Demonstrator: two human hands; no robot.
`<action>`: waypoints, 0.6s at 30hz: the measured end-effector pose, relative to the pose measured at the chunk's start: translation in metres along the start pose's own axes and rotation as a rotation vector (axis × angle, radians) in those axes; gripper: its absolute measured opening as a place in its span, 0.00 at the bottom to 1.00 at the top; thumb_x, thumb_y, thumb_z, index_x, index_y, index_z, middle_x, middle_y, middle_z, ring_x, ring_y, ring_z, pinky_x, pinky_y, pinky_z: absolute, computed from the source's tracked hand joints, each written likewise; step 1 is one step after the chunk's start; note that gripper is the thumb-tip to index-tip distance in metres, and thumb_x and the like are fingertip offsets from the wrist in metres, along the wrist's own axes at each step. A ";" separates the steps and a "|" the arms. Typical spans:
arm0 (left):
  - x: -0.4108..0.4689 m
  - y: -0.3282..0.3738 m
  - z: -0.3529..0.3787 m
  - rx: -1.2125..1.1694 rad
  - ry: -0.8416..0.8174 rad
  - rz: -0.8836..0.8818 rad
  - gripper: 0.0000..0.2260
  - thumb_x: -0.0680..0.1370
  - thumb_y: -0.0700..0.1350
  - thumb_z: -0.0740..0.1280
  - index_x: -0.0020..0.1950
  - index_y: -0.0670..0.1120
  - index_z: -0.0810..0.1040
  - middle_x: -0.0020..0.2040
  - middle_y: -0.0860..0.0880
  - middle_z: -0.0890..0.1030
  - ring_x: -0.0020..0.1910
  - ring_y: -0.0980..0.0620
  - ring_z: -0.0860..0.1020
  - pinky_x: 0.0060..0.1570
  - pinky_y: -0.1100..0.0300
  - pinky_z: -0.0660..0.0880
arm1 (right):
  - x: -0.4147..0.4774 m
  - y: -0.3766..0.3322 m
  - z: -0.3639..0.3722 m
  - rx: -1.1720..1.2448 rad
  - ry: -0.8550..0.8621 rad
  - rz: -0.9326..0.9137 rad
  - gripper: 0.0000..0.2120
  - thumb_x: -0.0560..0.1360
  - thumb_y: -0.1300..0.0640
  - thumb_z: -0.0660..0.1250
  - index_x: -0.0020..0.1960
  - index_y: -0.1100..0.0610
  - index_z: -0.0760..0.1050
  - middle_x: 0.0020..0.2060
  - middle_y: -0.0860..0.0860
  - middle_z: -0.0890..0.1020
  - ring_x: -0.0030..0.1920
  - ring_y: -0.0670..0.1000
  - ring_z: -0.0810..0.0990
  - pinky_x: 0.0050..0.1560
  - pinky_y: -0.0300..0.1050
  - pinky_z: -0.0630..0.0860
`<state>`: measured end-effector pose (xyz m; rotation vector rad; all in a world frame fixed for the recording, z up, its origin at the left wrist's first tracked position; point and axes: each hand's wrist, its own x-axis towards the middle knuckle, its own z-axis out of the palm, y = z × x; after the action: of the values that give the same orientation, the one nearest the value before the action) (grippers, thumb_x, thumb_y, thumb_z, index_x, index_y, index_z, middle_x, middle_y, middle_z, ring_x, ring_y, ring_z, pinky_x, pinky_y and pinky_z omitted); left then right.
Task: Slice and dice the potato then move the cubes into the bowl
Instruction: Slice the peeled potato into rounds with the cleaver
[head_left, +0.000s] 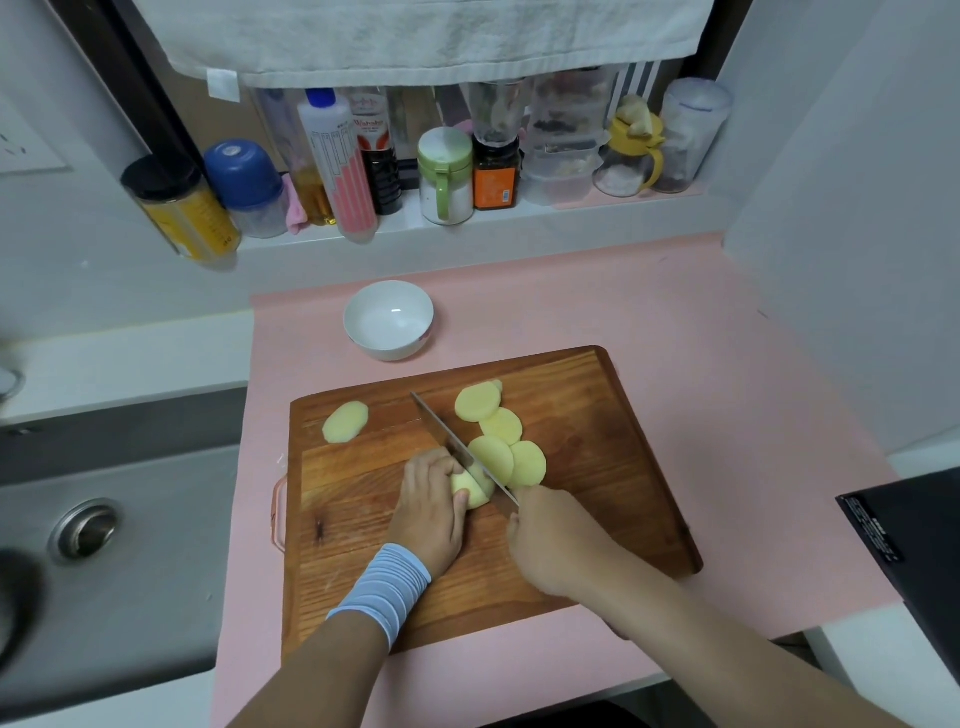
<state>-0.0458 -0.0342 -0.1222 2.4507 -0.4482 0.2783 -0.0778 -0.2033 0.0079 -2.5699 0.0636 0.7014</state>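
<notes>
Left hand (431, 506) fingers curl around the pale peeled potato (470, 491) mid wooden cutting board (597, 415); right hand (550, 540) grips the steel knife (457, 449) against it

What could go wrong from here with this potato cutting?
The left hand grips a small potato piece with fingers right beside the knife; a slip could cut them. The rounded piece might also roll as the right hand cuts. Overlapping slices crowd the blade's other side.
</notes>
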 end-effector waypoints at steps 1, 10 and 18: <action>0.000 0.000 0.000 0.001 0.000 0.008 0.10 0.79 0.47 0.57 0.58 0.44 0.68 0.60 0.45 0.70 0.59 0.47 0.68 0.63 0.57 0.64 | -0.003 0.003 0.001 0.015 0.006 -0.002 0.05 0.81 0.56 0.59 0.49 0.54 0.73 0.41 0.50 0.79 0.42 0.53 0.79 0.41 0.45 0.73; 0.000 -0.001 0.000 -0.007 0.000 -0.006 0.10 0.79 0.47 0.57 0.58 0.44 0.67 0.60 0.45 0.70 0.58 0.47 0.68 0.62 0.57 0.65 | 0.003 0.008 0.008 0.112 0.014 0.017 0.08 0.82 0.55 0.58 0.50 0.55 0.75 0.43 0.50 0.82 0.43 0.52 0.81 0.44 0.45 0.76; 0.001 -0.001 0.002 -0.008 0.002 -0.012 0.10 0.79 0.47 0.57 0.58 0.44 0.68 0.59 0.44 0.70 0.58 0.47 0.68 0.62 0.60 0.62 | 0.005 0.011 0.014 0.097 0.027 0.011 0.08 0.82 0.55 0.58 0.46 0.53 0.73 0.41 0.50 0.80 0.43 0.53 0.81 0.43 0.46 0.76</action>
<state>-0.0445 -0.0342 -0.1240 2.4443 -0.4325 0.2731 -0.0816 -0.2065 -0.0103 -2.4879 0.1180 0.6515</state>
